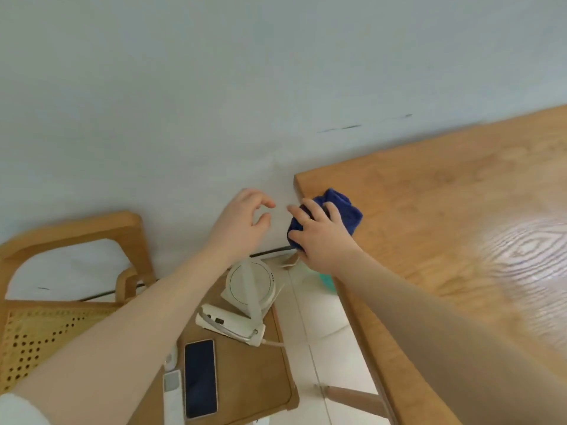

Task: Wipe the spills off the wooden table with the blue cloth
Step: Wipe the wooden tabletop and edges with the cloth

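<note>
- Pale grey-blue wall (214,87) fills the upper half of the view; it has a few short dark marks, and a dark strip runs along its foot.
- Below it the floor (319,320) is of light tiles, seen in the gap between the furniture.
- On the right stands the wooden table (445,216), light brown with clear grain; one corner of it points toward the wall, and a bright patch of reflected light lies on the top at the right side.
- I cannot make out any spills on the table top from this view.
- The blue cloth (343,207) lies bunched at this near corner of the table, partly hanging over the edge.
- The right hand (319,237) presses on the cloth from above, its fingers spread and curled over it — a loose grasp, not a tight fist.
- The left hand (242,222) is in the air just beside the table corner, off the table, half open with curved fingers and holding nothing.
- At the left is a wooden chair (70,234) with a woven cane seat.
- Between the chair and the table stands a low side table (260,378); on it are a white device (250,283) with a round face, a white power strip (230,326), a dark phone (201,378) and a white remote (173,391).
</note>
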Motion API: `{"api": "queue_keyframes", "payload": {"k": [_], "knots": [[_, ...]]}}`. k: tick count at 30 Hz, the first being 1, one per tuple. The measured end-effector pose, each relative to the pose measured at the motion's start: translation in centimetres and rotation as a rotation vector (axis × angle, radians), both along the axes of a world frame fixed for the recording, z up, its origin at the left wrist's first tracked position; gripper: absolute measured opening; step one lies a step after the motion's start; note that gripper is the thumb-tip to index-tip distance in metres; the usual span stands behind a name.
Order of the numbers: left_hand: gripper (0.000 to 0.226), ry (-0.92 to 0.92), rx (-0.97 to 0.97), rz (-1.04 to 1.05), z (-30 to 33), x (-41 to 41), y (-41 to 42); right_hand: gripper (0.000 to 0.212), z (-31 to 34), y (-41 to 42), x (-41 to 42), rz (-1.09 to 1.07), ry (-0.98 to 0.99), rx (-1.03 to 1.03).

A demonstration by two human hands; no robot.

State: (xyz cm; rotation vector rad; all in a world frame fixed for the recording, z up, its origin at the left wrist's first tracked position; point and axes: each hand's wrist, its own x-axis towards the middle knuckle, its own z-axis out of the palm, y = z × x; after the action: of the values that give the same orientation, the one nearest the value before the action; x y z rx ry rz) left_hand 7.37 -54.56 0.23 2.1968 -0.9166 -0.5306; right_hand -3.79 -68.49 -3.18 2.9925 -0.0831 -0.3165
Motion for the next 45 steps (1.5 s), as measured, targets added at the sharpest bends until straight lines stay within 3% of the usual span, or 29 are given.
{"api": "queue_keyframes", "payload": {"k": [5, 8, 14, 17, 22, 27, 30, 33, 38, 41, 45], "knots": [[0.018, 0.031, -0.056, 0.018, -3.8, 3.4, 0.4, 0.027, -0.6, -2.4, 9.0, -0.067, -0.052, -0.164], [0.018, 0.085, -0.074, 0.037, -5.1, 3.9, 0.8, 0.024, -0.8, -2.3, 8.6, -0.016, -0.036, -0.307], [0.020, 0.156, -0.065, 0.010, -5.2, 3.6, 0.5, 0.038, -0.4, -0.3, -0.1, 0.133, 0.078, -0.192], [0.020, 0.150, -0.069, -0.001, -5.0, 3.7, 0.7, 0.024, 0.2, -0.7, 3.0, 0.064, 0.199, -0.259], [0.020, 0.149, -0.054, 0.024, -5.4, 3.8, 2.0, 0.031, 0.1, -1.9, 10.0, -0.116, 0.175, -0.228], [0.021, 0.187, -0.023, -0.030, -5.4, 3.3, 1.2, 0.023, 0.3, 0.4, 0.1, 0.038, 0.103, -0.251], [0.028, 0.190, -0.043, -0.093, -5.0, 3.0, -0.4, 0.037, -0.2, 2.2, -5.3, 0.064, 0.060, -0.182], [0.041, 0.158, -0.080, -0.125, -4.6, 3.0, -1.5, 0.063, -1.1, 2.4, -2.7, -0.132, -0.126, -0.190], [0.070, 0.065, -0.052, -0.174, -4.6, 3.3, -2.9, 0.060, -2.1, 1.6, 4.4, -0.514, -0.318, -0.190], [0.076, -0.007, -0.035, -0.306, -3.9, 2.8, -4.0, 0.064, -2.3, 3.1, 0.7, -0.574, -0.333, -0.185], [0.076, -0.327, 0.111, -0.531, -3.7, 1.4, -5.4, 0.086, -1.1, 5.8, -6.5, -0.634, -0.273, -0.078]]}}
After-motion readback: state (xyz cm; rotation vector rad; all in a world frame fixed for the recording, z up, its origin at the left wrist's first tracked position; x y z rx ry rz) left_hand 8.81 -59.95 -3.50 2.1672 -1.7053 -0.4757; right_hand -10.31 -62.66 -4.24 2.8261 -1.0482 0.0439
